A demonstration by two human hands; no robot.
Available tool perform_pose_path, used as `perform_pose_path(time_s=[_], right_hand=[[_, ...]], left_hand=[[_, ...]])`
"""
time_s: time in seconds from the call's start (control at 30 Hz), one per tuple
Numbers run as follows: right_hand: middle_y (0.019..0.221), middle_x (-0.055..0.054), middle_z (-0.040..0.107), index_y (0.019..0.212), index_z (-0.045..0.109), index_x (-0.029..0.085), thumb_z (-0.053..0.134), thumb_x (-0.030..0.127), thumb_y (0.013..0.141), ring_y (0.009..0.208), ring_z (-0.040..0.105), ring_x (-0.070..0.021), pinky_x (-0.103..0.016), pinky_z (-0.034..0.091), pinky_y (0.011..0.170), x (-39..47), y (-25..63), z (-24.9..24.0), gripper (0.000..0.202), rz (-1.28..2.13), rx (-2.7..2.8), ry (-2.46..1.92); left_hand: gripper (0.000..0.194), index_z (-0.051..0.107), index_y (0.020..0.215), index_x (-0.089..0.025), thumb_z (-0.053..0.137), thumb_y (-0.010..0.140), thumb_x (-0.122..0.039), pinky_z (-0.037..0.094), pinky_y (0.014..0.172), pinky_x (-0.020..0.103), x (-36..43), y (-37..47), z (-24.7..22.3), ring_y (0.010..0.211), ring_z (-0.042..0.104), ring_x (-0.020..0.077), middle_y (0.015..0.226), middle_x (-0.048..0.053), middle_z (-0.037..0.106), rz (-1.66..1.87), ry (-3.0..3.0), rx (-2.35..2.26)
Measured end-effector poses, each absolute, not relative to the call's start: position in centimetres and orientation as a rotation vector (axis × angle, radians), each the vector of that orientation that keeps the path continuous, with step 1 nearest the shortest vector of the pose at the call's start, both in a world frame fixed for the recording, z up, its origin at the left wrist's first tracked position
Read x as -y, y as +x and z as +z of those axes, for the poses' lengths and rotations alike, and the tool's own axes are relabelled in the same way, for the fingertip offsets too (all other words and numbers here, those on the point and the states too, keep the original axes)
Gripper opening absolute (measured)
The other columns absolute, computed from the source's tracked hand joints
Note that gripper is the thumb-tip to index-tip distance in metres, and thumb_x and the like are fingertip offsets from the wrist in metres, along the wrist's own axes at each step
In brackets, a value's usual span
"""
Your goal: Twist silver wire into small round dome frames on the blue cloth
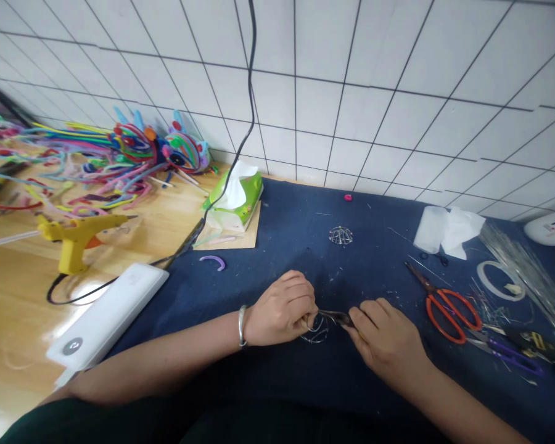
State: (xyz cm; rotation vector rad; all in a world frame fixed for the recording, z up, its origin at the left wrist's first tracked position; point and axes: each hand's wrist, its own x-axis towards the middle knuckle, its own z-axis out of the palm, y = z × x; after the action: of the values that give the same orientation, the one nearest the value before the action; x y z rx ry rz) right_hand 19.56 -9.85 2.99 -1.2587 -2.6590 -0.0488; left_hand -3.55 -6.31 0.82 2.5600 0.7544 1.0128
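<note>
1. L hand (282,311), silver bangle at wrist, pinches a small wire frame (318,336) over the blue cloth (287,225), fingers curled tight.
2. R hand (388,333) is clamped round pliers (341,317), tips pointing L into the wire btwn the two hands; exact contact too small to tell.
3. Just beyond, a wire dome (341,235) sits on the cloth, nr a pink bit (348,197) by the wall.
4. To R: orange-handled scissors (437,293), tape roll (484,283) & loose wires (527,277).
5. To L: purple arc (216,261), green tissue pk (253,206), white pwr bank (113,311) & yellow glue gun (76,240).
</note>
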Motion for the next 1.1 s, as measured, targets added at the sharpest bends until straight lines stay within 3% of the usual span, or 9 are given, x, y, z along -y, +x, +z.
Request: perform_pose_path(time_s=[0.63,0.93,1.1], right_hand=[[0.074,-0.003,0.054,0.079,0.057,0.018,0.044,0.027,0.085,0.071,0.05,-0.0132,-0.024,0.038,0.064,9.6,19.3,2.6,0.017,0.332,2.513,-1.348],[0.064,0.002,0.049,0.064,0.052,0.018,0.042,0.037,0.086,0.059,0.049,-0.0093,-0.021,0.037,0.053,8.6,19.2,3.3,0.031,1.048,2.371,-1.368],[0.074,-0.001,0.053,0.077,0.057,0.018,0.043,0.036,0.085,0.069,0.052,-0.0124,-0.025,0.04,0.063,7.3,20.5,2.0,0.024,0.73,2.35,-1.5]], left_hand=[[0.007,0.054,0.07,-0.015,0.051,0.075,-0.012,0.043,0.076,0.034,6.5,-3.5,1.0,0.076,0.055,0.0145,0.071,0.003,0.059,0.994,2.815,-0.853],[0.006,0.054,0.071,-0.015,0.051,0.075,-0.011,0.041,0.079,0.035,6.6,-3.4,0.8,0.081,0.055,0.0163,0.075,0.004,0.06,0.985,2.797,-0.818],[0.008,0.057,0.073,-0.014,0.05,0.077,-0.016,0.044,0.067,0.028,5.6,-3.6,0.6,0.069,0.054,0.0122,0.073,0.003,0.06,0.85,2.109,-1.05]])
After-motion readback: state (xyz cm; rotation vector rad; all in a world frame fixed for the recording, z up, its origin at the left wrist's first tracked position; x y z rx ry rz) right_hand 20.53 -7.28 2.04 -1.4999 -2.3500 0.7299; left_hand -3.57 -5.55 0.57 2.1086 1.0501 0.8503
